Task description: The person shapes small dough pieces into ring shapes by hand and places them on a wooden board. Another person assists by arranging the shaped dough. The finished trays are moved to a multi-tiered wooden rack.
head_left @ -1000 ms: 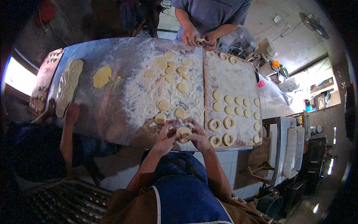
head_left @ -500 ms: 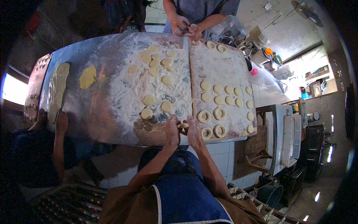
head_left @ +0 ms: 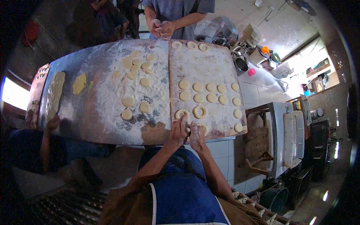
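Note:
My left hand (head_left: 179, 131) and my right hand (head_left: 197, 137) are close together over the near left corner of the floured board. Both have curled fingers around a small piece of dough, mostly hidden between them. Just beyond my fingers lie two dough rings (head_left: 200, 111), the left one partly covered by my left hand. Another ring (head_left: 203, 127) shows partly behind my right hand. Flat dough rounds (head_left: 197, 87) stand in rows farther up the board (head_left: 210, 67), with more along its right side.
Left of the board, several loose dough rounds (head_left: 128, 101) lie on the floured metal table (head_left: 97, 108). A yellow lump (head_left: 79, 84) and a long dough strip (head_left: 56, 92) are farther left. Across the table, a co-worker's hands (head_left: 163, 29) are together. Another person's arm (head_left: 47, 138) reaches in at left.
My view has turned right, so the table sits farther left in it. Both hands have moved right across the board toward the rings; the dough between them is now mostly hidden.

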A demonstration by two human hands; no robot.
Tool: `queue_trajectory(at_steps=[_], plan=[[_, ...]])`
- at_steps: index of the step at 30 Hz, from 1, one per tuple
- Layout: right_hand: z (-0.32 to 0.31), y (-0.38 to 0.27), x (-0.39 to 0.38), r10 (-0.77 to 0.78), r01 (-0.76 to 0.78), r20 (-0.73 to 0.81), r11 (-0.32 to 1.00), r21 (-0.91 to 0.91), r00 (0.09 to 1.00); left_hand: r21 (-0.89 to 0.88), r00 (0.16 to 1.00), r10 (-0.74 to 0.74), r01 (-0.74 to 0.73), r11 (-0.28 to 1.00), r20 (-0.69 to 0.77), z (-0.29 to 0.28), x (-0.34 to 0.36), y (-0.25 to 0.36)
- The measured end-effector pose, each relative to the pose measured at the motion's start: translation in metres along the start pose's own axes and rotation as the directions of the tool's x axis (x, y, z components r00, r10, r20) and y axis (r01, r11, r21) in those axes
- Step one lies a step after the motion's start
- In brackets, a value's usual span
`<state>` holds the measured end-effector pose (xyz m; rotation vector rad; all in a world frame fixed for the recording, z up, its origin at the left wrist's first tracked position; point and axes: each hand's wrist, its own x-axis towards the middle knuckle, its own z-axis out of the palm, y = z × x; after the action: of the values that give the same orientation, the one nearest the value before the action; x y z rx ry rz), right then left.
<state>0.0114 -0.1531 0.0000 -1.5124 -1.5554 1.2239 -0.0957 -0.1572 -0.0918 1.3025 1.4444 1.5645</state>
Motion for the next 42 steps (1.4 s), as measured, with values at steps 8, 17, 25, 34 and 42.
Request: queue_trajectory(at_steps=[8,17,25,34,42], plan=[[-0.067,0.022,-0.026,-0.260,0.230,-0.222,0.961,-0.155,0.940,-0.171,0.951,-0.250,0.282,0.944,0.183,0.061,-0.008,0.078],[-0.118,0.086,-0.037,-0.098,0.140,-0.104,0.804,0.577,0.990,-0.114,0.913,-0.122,0.179,0.977,0.388,0.104,-0.019,0.058],[-0.158,0.070,-0.016,-0.014,-0.071,-0.335,0.968,-0.239,0.942,0.582,0.939,-0.156,-0.056,0.811,0.308,0.155,0.018,0.036],[-0.207,0.158,0.012,-0.593,0.088,-0.298,0.534,-0.841,0.748,0.577,0.800,-0.060,-0.376,0.725,0.597,0.130,0.030,0.054],[-0.247,0.129,0.025,-0.040,-0.103,-0.196,0.738,-0.666,0.980,0.535,0.925,0.103,-0.299,0.790,0.365,0.034,0.025,0.077]])
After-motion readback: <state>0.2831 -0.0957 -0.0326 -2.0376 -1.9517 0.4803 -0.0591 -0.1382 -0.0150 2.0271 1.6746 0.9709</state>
